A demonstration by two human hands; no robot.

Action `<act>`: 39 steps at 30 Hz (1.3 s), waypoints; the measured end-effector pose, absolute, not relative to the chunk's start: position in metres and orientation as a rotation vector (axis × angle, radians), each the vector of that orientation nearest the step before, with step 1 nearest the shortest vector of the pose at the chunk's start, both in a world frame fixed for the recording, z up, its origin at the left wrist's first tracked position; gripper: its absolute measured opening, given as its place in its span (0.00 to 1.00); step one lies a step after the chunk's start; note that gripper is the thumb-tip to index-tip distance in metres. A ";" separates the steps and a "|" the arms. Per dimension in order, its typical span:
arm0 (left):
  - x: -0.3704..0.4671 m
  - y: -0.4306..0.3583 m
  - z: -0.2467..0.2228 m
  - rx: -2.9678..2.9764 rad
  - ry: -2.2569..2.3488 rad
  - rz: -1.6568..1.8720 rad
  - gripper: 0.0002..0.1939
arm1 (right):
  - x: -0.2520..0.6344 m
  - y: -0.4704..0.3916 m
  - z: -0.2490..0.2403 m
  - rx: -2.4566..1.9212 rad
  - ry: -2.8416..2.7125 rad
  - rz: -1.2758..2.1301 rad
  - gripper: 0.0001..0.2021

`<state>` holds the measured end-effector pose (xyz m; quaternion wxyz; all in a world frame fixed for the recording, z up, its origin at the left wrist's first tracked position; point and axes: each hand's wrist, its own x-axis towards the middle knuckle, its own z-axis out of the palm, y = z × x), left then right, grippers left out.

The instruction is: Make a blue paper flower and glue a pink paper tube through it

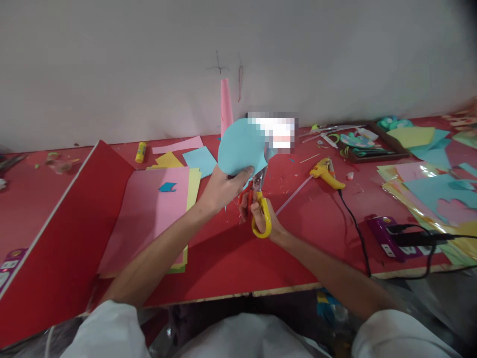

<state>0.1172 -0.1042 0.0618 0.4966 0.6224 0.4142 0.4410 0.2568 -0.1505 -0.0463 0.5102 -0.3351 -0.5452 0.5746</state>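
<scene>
In the middle of the view my left hand (227, 188) grips a rounded piece of light blue paper (241, 144), thumb on its near face. My right hand (274, 219) has its fingers through the handles of a pair of scissors (264, 215), one handle yellow and one red. The scissor blades point up at the paper's lower right edge; part of them is behind the paper, and I cannot tell how far they are closed. Both hands are above the red table (231, 268).
Left lie stacked pink and yellow sheets (156, 214) beside an upright red board (74, 238). A glue stick (140, 152) and pink paper cone (225, 107) stand behind. Right are a yellow glue gun (328, 176), a dark tray (376, 155), a purple power strip (387, 238) and coloured papers (436, 194).
</scene>
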 end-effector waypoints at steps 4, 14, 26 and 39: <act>0.119 -0.105 0.056 1.489 1.010 1.080 0.22 | 0.254 -0.149 -0.042 -0.803 -1.286 1.397 0.40; 0.129 -0.114 0.043 1.346 1.038 1.053 0.22 | 0.244 -0.159 -0.055 -0.815 -1.163 1.443 0.34; 0.138 -0.120 0.044 1.235 1.000 1.066 0.25 | 0.234 -0.167 -0.056 -0.870 -0.987 1.513 0.32; 0.088 -0.084 0.085 1.495 1.028 1.215 0.24 | 0.251 -0.140 -0.047 -0.700 -1.190 1.588 0.41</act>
